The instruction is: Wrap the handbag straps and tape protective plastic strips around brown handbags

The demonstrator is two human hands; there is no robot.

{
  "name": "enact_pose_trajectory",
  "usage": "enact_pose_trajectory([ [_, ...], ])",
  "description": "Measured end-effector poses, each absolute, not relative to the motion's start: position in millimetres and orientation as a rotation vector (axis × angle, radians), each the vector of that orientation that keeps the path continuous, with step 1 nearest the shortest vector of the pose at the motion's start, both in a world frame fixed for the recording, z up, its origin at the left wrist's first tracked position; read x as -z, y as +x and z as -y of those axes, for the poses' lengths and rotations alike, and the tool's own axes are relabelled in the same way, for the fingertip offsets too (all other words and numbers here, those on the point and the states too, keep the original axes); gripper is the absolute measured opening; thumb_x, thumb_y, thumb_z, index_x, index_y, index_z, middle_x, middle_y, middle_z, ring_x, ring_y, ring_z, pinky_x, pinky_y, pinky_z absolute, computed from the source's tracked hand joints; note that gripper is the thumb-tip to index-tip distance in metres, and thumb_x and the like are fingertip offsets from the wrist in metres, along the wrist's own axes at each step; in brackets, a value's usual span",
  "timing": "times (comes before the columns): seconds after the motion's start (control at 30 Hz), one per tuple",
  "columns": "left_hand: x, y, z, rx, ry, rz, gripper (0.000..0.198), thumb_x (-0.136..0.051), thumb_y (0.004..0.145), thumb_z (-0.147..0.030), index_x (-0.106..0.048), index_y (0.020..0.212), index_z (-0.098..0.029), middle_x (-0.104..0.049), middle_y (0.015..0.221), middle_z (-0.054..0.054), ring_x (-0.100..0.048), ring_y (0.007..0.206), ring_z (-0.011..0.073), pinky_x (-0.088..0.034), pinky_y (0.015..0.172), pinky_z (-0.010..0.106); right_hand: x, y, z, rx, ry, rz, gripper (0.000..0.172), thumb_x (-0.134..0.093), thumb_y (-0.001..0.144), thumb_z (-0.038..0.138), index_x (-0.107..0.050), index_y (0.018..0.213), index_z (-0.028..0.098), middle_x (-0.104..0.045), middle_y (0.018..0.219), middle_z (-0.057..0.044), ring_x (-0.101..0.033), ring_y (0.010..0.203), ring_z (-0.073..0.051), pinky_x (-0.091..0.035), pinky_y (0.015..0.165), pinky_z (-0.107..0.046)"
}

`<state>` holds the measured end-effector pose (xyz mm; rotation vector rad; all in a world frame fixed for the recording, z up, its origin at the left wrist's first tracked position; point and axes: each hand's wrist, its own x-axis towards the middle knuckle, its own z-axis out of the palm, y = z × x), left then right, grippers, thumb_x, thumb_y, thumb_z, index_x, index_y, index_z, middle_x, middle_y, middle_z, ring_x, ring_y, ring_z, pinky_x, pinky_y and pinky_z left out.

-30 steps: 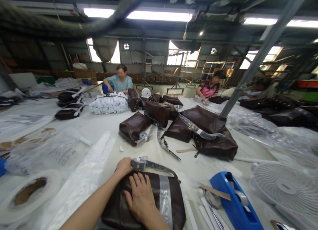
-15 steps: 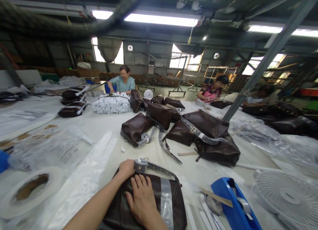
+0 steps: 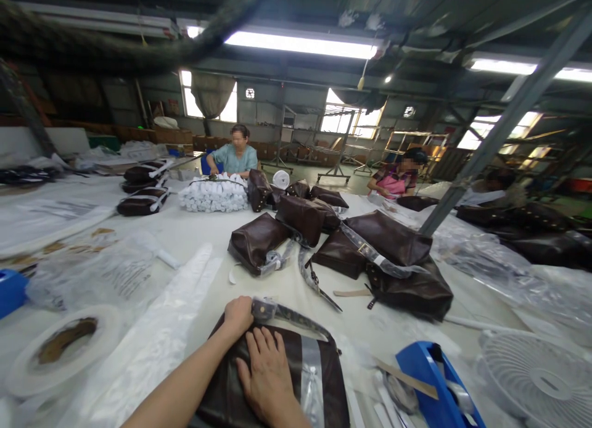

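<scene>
A dark brown leather handbag (image 3: 324, 372) lies right in front of me on the white table. Its strap (image 3: 300, 320) is wrapped in clear plastic and arches along the top edge. A strip of clear film (image 3: 311, 366) runs down the bag's right side. My left hand (image 3: 239, 316) is closed at the upper left corner of the bag, beside the strap's wrapped end; its fingertips are hidden. Lying flat on the bag's front, my right hand (image 3: 268, 369) has its fingers stretched out and holds nothing.
More brown bags (image 3: 398, 243) are piled beyond mine. At the right are a blue tape dispenser (image 3: 423, 369) and a white fan (image 3: 541, 372). A large tape roll (image 3: 28, 366) and plastic sheets (image 3: 152, 329) lie left. A metal post (image 3: 490, 144) rises at right; co-workers sit across the table.
The camera view has shifted slightly, so the scene sits a little lower and farther right. Both hands keep nearly the same place on the handbag.
</scene>
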<state>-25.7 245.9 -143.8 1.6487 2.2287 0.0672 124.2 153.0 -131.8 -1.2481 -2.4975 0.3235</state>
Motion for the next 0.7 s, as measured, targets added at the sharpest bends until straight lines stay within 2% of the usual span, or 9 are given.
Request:
enact_pose_trajectory([
  [0.1,145.9,-25.1,-241.8,-0.232,1.58,-2.315,0.027,-0.052,0.093,-0.032,-0.058,0.112,-0.013,-0.065,0.104,0.008,-0.062,0.096,0.0214,-0.05,0.087,0.043,131.2,124.2,-152.9,-0.31,-1.242,2.5,0.053,-0.036,0.094,0.057,-0.05,0.135,0.026,-0.051,0.142,-0.006,-0.041,0.133,-0.028,-0.027,0.113,-0.051],
  [0.2,146.4,-35.2,-242.0,-0.42,1.51,-2.345,0.021,-0.047,0.093,-0.022,-0.056,0.111,-0.015,-0.066,0.096,0.008,-0.064,0.094,0.021,-0.05,0.083,0.037,130.8,124.1,-152.6,-0.3,-1.242,2.498,0.053,-0.036,0.094,0.056,-0.05,0.136,0.026,-0.052,0.141,-0.007,-0.042,0.133,-0.028,-0.027,0.112,-0.051],
  [0.3,141.0,-54.5,-249.9,-0.602,1.467,-2.311,0.019,-0.047,0.094,-0.022,-0.057,0.108,-0.016,-0.066,0.092,0.006,-0.064,0.088,0.0179,-0.05,0.08,0.033,130.7,124.0,-152.3,-0.284,-1.249,2.499,0.052,-0.035,0.094,0.056,-0.049,0.136,0.027,-0.051,0.142,-0.005,-0.041,0.133,-0.026,-0.027,0.112,-0.049],
  [0.43,124.2,-82.9,-267.9,-0.83,1.48,-2.22,0.022,-0.048,0.095,-0.027,-0.058,0.11,-0.015,-0.065,0.101,0.006,-0.063,0.089,0.0167,-0.051,0.082,0.035,130.0,123.8,-152.6,-0.279,-1.251,2.506,0.052,-0.036,0.094,0.056,-0.049,0.136,0.027,-0.051,0.142,-0.005,-0.041,0.133,-0.027,-0.028,0.112,-0.049],
  [0.53,114.1,-100.0,-275.4,-0.925,1.51,-2.128,0.029,-0.041,0.095,-0.025,-0.056,0.118,-0.016,-0.065,0.104,0.005,-0.064,0.086,0.0146,-0.05,0.079,0.029,128.6,123.4,-152.9,-0.292,-1.256,2.503,0.053,-0.036,0.094,0.056,-0.05,0.136,0.027,-0.051,0.142,-0.005,-0.042,0.133,-0.027,-0.028,0.112,-0.05],
  [0.6,113.6,-107.6,-273.4,-0.913,1.539,-2.063,0.027,-0.048,0.09,-0.026,-0.06,0.113,-0.016,-0.067,0.098,0.003,-0.064,0.086,0.0153,-0.049,0.08,0.028,127.3,123.0,-153.0,-0.296,-1.26,2.505,0.053,-0.036,0.094,0.056,-0.05,0.136,0.027,-0.051,0.142,-0.005,-0.042,0.133,-0.027,-0.028,0.112,-0.05],
  [0.7,121.6,-110.2,-263.7,-0.828,1.571,-1.955,0.024,-0.067,0.08,-0.025,-0.064,0.102,-0.015,-0.066,0.095,0.004,-0.062,0.09,0.0184,-0.049,0.086,0.034,125.6,122.4,-153.5,-0.295,-1.262,2.511,0.053,-0.036,0.094,0.056,-0.05,0.136,0.027,-0.051,0.142,-0.005,-0.043,0.132,-0.027,-0.027,0.112,-0.05],
])
